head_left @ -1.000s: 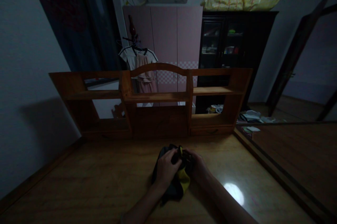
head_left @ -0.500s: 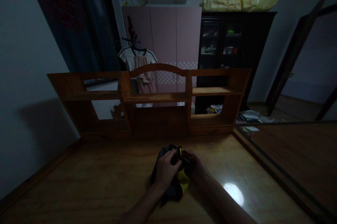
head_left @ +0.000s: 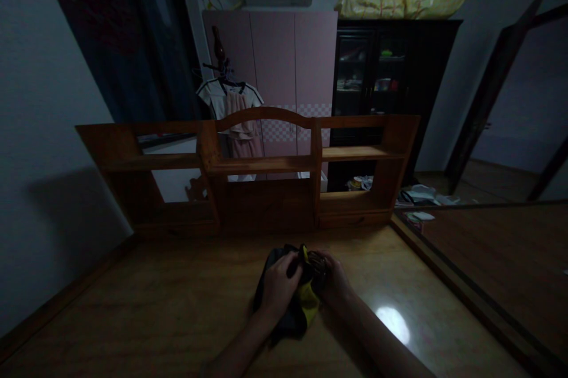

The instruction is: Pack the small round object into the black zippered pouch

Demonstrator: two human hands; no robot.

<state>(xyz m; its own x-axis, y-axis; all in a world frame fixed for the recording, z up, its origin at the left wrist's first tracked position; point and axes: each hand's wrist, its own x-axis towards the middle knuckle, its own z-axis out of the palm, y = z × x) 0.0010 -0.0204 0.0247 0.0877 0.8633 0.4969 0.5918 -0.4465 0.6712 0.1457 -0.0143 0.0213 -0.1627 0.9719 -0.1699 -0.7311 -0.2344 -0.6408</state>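
A dark, soft cloth bag or pouch (head_left: pixel 289 323) with a yellow panel lies on the wooden tabletop (head_left: pixel 177 301). My left hand (head_left: pixel 278 284) is closed on its upper part, thumb and fingers pinching near a yellow edge at the top. Close against that edge, my right hand (head_left: pixel 336 278) is closed around a dark brown, slightly shiny bundle (head_left: pixel 316 261). The dim light hides what kind of thing the bundle is. Both hands are almost touching.
A wooden shelf unit (head_left: pixel 266 164) stands along the tabletop's far edge. A raised wooden rim (head_left: pixel 444 271) borders the right side, and a white wall (head_left: pixel 66 200) rises on the left. Lamp glare (head_left: pixel 393 323) shines on the surface right of my forearm.
My right hand has turned slightly, and more of the brown bundle shows between the hands. The left hand keeps its hold on the bag. The view has shifted a little.
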